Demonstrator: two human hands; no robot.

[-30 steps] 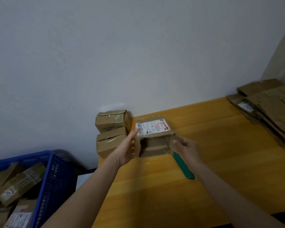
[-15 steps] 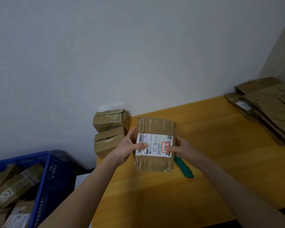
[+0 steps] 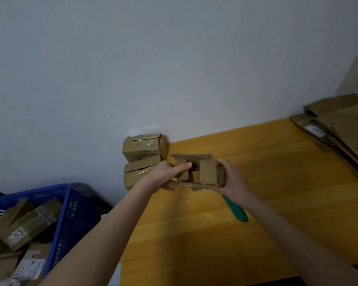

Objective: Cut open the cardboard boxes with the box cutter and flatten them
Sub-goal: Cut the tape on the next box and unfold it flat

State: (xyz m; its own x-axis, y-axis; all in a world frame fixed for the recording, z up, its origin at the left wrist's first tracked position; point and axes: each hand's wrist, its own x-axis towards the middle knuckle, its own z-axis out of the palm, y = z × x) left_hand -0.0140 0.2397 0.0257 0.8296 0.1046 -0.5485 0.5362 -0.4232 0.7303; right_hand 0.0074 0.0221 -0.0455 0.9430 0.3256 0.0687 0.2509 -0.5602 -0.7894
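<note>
I hold a small brown cardboard box (image 3: 207, 172) above the wooden table (image 3: 277, 182), its open end with loose flaps facing me. My left hand (image 3: 165, 176) grips its left side, thumb pressed into the opening. My right hand (image 3: 234, 178) clasps the right side. The green box cutter (image 3: 236, 209) lies flat on the table just below my right wrist, touched by neither hand. Two closed taped boxes (image 3: 143, 159) are stacked at the table's far left corner against the wall.
A pile of flattened cardboard (image 3: 339, 131) lies at the table's far right. A blue plastic crate (image 3: 74, 209) with several more boxes stands left of the table, lower down. A white wall runs behind the table.
I turned the box: its labelled face pointed up at me half a second ago, and now the open flapped end faces me. Both hands kept hold; the cutter stayed put.
</note>
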